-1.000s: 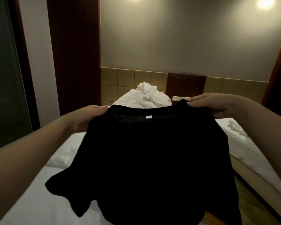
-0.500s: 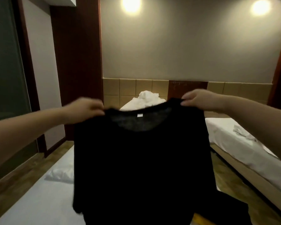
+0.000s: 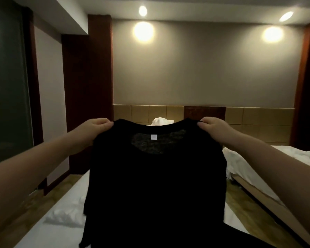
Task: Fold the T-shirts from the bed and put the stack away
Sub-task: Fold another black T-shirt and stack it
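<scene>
Black T-shirt (image 3: 156, 185) held up in the centre of the frame, hanging roughly upright, filling the lower middle and running off the bottom edge. Left hand (image 3: 95, 126) pinches the shirt's shoulder at centre left, fingers curled round the fabric beside the collar. Right hand (image 3: 212, 127) pinches the other shoulder at centre right, same curled grip. Both forearms come in from the lower corners, stretched forward, hands about level with each other. The neckline sags between the hands, and a small white label (image 3: 153, 137) shows inside the collar just below it. The shirt's hem is out of view, so whether it touches the bed cannot be told. White bed (image 3: 48, 231) lies under and behind the shirt at lower left, with a white pillow (image 3: 64, 214) on it left of the shirt. A heap of white cloth (image 3: 161, 121) peeks over the neckline at frame centre, in front of the tan padded headboard (image 3: 258, 122). A second bed with rumpled white bedding (image 3: 240, 163) sits at centre right, past the right forearm. Two wall lights (image 3: 143, 31) glow on the grey wall in the upper half. Dark wood panel (image 3: 87, 95) stands at centre left, dark glass (image 3: 7, 86) at far left.
</scene>
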Motion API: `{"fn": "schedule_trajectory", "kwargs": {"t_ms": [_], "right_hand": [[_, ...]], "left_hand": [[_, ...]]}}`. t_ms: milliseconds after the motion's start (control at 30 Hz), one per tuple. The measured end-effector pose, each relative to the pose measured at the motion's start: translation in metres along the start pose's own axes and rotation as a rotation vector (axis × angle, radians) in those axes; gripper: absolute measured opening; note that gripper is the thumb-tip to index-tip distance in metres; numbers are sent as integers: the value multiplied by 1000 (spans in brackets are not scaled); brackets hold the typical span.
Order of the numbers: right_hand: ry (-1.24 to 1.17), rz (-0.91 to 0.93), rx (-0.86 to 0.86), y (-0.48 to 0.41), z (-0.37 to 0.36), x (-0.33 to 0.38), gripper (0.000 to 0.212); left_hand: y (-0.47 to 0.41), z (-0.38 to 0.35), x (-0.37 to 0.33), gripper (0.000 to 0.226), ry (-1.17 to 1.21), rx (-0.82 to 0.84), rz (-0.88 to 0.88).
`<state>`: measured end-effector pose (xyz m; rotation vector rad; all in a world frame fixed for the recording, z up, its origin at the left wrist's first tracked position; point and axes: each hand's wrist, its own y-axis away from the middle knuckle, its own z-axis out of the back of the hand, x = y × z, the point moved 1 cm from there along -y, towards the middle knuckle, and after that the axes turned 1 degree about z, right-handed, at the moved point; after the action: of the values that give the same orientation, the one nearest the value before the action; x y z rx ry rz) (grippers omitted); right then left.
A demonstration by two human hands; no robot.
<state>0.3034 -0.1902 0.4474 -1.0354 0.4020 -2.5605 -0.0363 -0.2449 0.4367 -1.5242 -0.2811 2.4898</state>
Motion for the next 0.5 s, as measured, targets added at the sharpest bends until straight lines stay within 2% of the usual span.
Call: {"fn": "schedule_trajectory", "kwargs": {"t_ms": [100,167,233,333,433,500], "right_hand": [[-469,-257,23,8,-2,2,22],[-701,-410,3,16,-7,2,21],[-894,-474,-3,28,-21,2,18],[-1189,-570,-89,54,-59,7,19],[-1258,-579,-129,95,-114,25,16],[-1160,-432,-138,123,-149,39,18]], "left_hand": [[2,-8,1,28,257,-14,158],[8,-13,2,29,362,-40,291],[21,-26,3,25,445,-55,394],[46,-59,7,17,714,-146,463],[73,-114,10,16,897,-255,396],[86,-153,21,13,758,-304,253]]}}
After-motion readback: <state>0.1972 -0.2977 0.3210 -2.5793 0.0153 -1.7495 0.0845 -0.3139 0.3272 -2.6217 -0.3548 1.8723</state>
